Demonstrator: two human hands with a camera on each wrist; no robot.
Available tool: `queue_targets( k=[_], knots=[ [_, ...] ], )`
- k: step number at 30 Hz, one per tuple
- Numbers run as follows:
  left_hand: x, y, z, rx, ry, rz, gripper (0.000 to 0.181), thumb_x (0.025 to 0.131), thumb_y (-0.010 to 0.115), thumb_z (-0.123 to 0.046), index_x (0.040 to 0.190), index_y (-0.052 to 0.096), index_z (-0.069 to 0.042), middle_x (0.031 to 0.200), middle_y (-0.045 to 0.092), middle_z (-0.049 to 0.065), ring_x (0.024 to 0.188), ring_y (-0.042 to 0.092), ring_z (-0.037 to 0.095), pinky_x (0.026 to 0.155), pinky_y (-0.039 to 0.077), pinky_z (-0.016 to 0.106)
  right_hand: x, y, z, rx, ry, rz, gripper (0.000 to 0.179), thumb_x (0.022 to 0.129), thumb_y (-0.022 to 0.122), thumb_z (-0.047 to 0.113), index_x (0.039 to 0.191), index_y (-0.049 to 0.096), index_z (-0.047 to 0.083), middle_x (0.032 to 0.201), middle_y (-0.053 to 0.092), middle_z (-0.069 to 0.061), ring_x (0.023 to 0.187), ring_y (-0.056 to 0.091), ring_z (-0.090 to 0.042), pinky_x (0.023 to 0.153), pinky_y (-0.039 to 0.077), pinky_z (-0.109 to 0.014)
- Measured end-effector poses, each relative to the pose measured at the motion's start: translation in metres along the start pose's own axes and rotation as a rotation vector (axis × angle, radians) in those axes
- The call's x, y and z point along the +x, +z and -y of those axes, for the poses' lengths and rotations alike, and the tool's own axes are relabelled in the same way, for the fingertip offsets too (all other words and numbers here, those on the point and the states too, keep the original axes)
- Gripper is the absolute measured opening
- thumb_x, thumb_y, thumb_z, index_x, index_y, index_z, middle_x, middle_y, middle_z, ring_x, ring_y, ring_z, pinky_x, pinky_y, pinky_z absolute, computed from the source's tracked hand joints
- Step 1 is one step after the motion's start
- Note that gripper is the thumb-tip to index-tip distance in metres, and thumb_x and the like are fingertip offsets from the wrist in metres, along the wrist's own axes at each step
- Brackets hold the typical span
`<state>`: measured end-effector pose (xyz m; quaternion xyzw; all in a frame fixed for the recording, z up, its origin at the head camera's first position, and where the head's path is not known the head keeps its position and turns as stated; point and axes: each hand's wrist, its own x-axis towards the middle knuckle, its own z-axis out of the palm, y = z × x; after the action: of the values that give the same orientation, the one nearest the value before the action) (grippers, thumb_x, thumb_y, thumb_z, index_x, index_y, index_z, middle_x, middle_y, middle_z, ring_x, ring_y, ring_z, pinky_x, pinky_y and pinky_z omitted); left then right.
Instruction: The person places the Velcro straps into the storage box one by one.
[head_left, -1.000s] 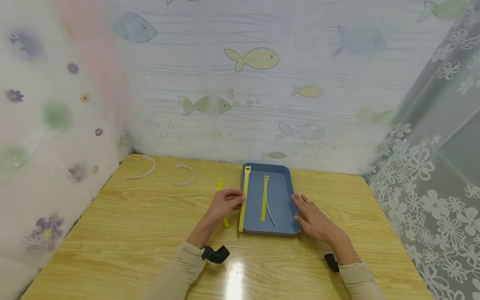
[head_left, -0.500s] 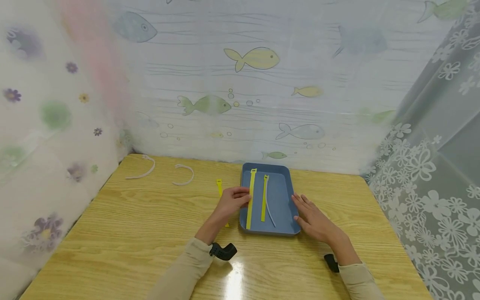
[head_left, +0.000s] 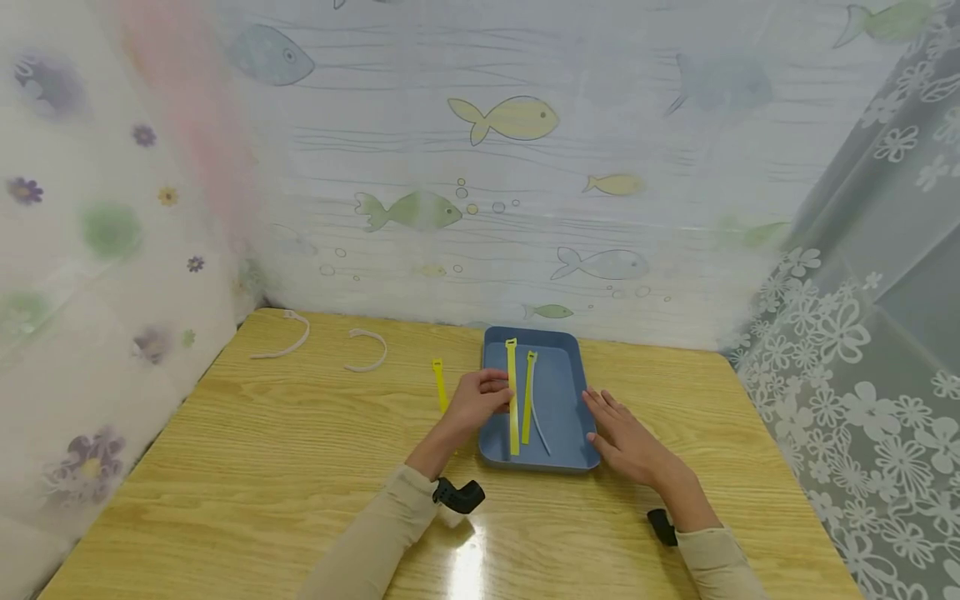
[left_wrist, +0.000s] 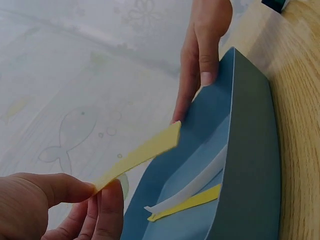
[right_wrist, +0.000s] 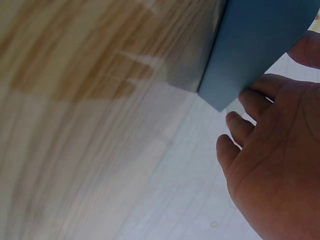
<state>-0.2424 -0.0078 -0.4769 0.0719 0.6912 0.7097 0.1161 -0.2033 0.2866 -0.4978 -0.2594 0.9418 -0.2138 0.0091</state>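
Left hand point(head_left: 474, 404) pinches yellow strap point(head_left: 513, 421) above blue tray point(head_left: 564, 400); right hand point(head_left: 628, 435), fingers loosely extended, touches tray's right wall. Second yellow strap point(head_left: 528, 408) lies inside.

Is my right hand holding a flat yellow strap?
No, your right hand only touches the side of the blue rectangular tray.

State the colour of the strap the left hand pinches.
Yellow; the strap shows best in the left wrist view.
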Motion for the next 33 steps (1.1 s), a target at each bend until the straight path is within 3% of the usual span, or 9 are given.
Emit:
queue_targets(
  k=[11, 19, 33],
  knots=[
    [0.012, 0.01, 0.003, 0.01, -0.033, 0.004, 0.035, 0.097, 0.06, 0.005, 0.131, 0.055, 0.01, 0.102, 0.061, 0.015, 0.085, 0.065, 0.023, 0.08, 0.063, 0.04, 0.0, -0.001, 0.001, -0.002, -0.004, -0.001, 0.061, 0.106, 0.052, 0.015, 0.156, 0.028, -0.009, 0.163, 0.025, -0.027, 0.15, 0.019, -0.052, 0.119, 0.019, -0.07],
    [0.021, 0.016, 0.009, 0.057, -0.033, -0.008, 0.037, 0.097, 0.06, 0.006, 0.134, 0.054, 0.009, 0.114, 0.062, 0.026, 0.099, 0.067, 0.041, 0.083, 0.062, 0.044, -0.002, -0.003, 0.003, 0.011, 0.003, 0.006, 0.061, 0.107, 0.051, 0.016, 0.157, 0.027, -0.008, 0.164, 0.024, -0.026, 0.15, 0.017, -0.053, 0.119, 0.018, -0.069],
    [0.033, 0.023, 0.013, 0.101, -0.062, -0.048, 0.04, 0.093, 0.056, 0.01, 0.133, 0.053, 0.01, 0.111, 0.061, 0.024, 0.084, 0.064, 0.025, 0.073, 0.062, 0.036, -0.002, -0.003, 0.003, 0.012, 0.0, 0.004, 0.061, 0.106, 0.052, 0.016, 0.156, 0.027, -0.009, 0.164, 0.024, -0.027, 0.149, 0.018, -0.053, 0.119, 0.018, -0.068]
  ],
)
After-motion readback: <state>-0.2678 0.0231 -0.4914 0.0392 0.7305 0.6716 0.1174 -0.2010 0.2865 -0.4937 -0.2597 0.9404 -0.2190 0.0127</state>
